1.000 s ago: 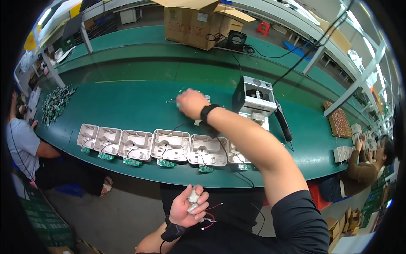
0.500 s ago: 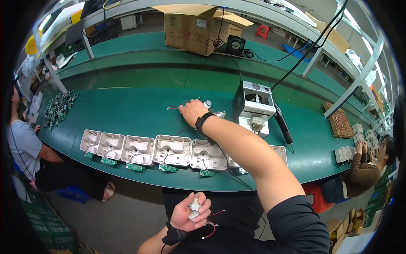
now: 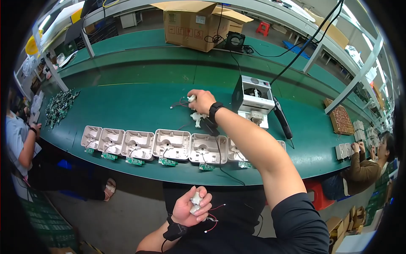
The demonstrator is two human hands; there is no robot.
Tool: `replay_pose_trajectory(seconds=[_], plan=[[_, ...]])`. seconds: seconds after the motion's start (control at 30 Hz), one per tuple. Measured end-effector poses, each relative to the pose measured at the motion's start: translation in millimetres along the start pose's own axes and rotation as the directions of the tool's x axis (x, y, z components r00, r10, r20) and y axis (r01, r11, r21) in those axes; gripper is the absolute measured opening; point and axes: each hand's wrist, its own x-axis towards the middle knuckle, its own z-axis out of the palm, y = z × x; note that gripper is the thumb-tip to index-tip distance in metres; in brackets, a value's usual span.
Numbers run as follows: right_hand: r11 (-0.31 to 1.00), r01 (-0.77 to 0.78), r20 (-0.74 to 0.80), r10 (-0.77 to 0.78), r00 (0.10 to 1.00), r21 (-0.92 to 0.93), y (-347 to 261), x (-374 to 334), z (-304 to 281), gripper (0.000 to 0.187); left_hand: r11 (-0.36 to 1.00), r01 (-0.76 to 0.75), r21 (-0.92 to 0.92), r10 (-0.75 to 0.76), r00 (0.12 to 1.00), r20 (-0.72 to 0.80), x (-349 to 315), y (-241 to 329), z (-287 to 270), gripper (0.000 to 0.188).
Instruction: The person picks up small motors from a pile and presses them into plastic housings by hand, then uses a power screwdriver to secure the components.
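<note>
My left hand (image 3: 191,208) is closed in front of my body around small white plastic parts (image 3: 196,203). Thin red and black wires (image 3: 213,220) with small connectors hang out beside its fingers. Over the bench, my right hand (image 3: 203,102) pinches a small white part (image 3: 192,98), from which dark and red wires trail left. Just below that hand lies another white plastic piece (image 3: 197,118). A black object (image 3: 210,127) sits partly under my right forearm. Nearer me stands a row of open white housings (image 3: 172,144), each with a green circuit board (image 3: 168,161) at its front edge.
A grey metal machine (image 3: 255,99) stands to the right, with a black handheld tool (image 3: 282,118) beside it. Circuit boards are piled (image 3: 59,109) at far left. A black cable (image 3: 228,174) crosses the row. People sit at both sides; a cardboard box (image 3: 188,25) stands behind.
My right hand has lifted slightly, and a white part now shows in its fingers. The white piece below it has come into view. My left hand keeps its hold.
</note>
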Motion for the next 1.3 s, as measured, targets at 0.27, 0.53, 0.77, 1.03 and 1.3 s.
replay_pose_trajectory(seconds=[0.27, 0.53, 0.77, 1.03, 1.3], plan=[[0.952, -0.051, -0.182, 0.110, 0.977, 0.301, 13.0, 8.1, -47.5, 0.047, 1.000, -0.005, 0.018, 0.005, 1.000, -0.016, 7.4, 1.6, 5.1, 0.036], [0.604, -0.082, -0.032, 0.175, 0.984, 0.793, -11.7, -30.4, -128.8, 0.046, 0.987, -0.088, 0.134, 0.102, 0.990, -0.101, 21.2, 0.9, 12.7, 0.033], [0.566, -0.008, 0.094, -0.122, 0.988, 0.824, -42.0, -138.4, -149.8, 0.043, 0.965, -0.140, 0.221, 0.201, 0.937, -0.284, 60.5, 5.2, 42.0, 0.037], [0.878, 0.083, -0.001, -0.093, 0.996, 0.471, -34.4, -284.5, -121.9, 0.039, 0.989, -0.016, 0.150, 0.047, 0.978, -0.202, 73.5, -7.2, -5.4, 0.039], [0.916, 0.012, -0.041, 0.004, 0.999, 0.401, 0.3, -330.3, -126.8, 0.030, 0.920, 0.210, 0.331, -0.166, 0.974, -0.157, 75.6, -17.1, -3.6, 0.044]])
